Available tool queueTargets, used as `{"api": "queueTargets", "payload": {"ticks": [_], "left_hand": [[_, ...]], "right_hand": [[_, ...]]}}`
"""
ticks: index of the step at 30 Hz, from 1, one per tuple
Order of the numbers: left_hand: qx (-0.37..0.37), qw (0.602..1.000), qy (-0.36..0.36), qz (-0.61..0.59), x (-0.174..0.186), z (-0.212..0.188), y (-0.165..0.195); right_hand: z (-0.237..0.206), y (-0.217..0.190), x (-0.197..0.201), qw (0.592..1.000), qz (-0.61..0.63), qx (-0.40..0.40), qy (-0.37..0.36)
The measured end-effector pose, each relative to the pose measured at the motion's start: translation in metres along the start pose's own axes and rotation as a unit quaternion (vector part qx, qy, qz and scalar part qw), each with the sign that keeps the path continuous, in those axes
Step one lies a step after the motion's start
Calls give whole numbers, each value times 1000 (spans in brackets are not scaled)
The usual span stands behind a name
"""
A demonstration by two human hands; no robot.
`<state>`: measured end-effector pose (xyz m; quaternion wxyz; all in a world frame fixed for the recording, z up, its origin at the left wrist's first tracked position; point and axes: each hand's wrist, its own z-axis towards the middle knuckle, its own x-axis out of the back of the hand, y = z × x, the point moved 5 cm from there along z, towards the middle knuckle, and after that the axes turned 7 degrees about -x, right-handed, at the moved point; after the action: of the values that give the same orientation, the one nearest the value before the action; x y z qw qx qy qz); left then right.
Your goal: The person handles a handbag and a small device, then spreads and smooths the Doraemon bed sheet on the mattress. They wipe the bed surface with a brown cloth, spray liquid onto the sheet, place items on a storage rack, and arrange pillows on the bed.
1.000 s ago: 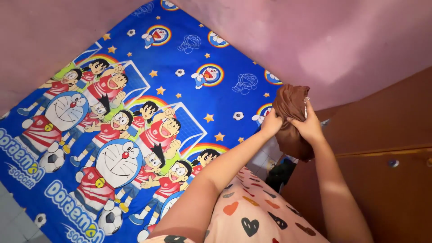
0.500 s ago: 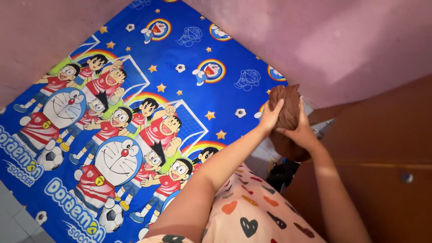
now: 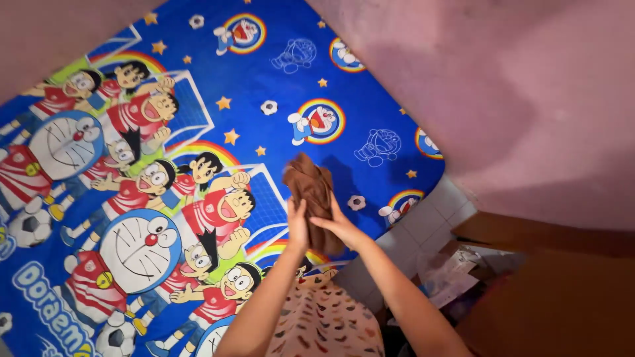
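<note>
quick count from up top

One brown cloth (image 3: pixel 311 188), two hands on it — left hand (image 3: pixel 297 225), right hand (image 3: pixel 340 228) — one blue cartoon bedsheet (image 3: pixel 264 86), one pink wall (image 3: pixel 529 99).

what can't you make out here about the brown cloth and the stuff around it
- Brown cloth: bunched, so its kind and full shape are unclear; left hand and right hand cover its lower part in the head view.
- Clutter by the floor: blurred and dim, items not identifiable.
- Bed sheet: cut off by the left and bottom edges.
</note>
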<state>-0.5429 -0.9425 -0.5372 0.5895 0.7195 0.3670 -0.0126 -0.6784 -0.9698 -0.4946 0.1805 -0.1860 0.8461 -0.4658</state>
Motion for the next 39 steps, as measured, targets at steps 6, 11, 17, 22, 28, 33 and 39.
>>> {"api": "queueTargets", "payload": {"ticks": [6, 11, 17, 22, 28, 33, 39], "left_hand": [[-19, 999, -4, 49, 36, 47, -18], [35, 994, 31, 100, 36, 70, -48], [-92, 969, 18, 227, 34, 154, 1], [-259, 914, 147, 276, 97, 246, 52], [-67, 947, 314, 26, 251, 353, -11], [-37, 776, 402, 485, 328, 351, -111], [-177, 632, 275, 703, 325, 418, -161]], "right_hand": [[105, -10, 0, 988, -58, 125, 71], [151, -38, 50, 955, -240, 43, 169], [228, -126, 48, 937, -242, 171, 184], [320, -129, -56, 867, -389, 312, 1], [455, -5, -174, 668, -628, 357, -177], [531, 99, -218, 662, -618, 393, -158], [666, 91, -165, 445, -716, 529, -97]]}}
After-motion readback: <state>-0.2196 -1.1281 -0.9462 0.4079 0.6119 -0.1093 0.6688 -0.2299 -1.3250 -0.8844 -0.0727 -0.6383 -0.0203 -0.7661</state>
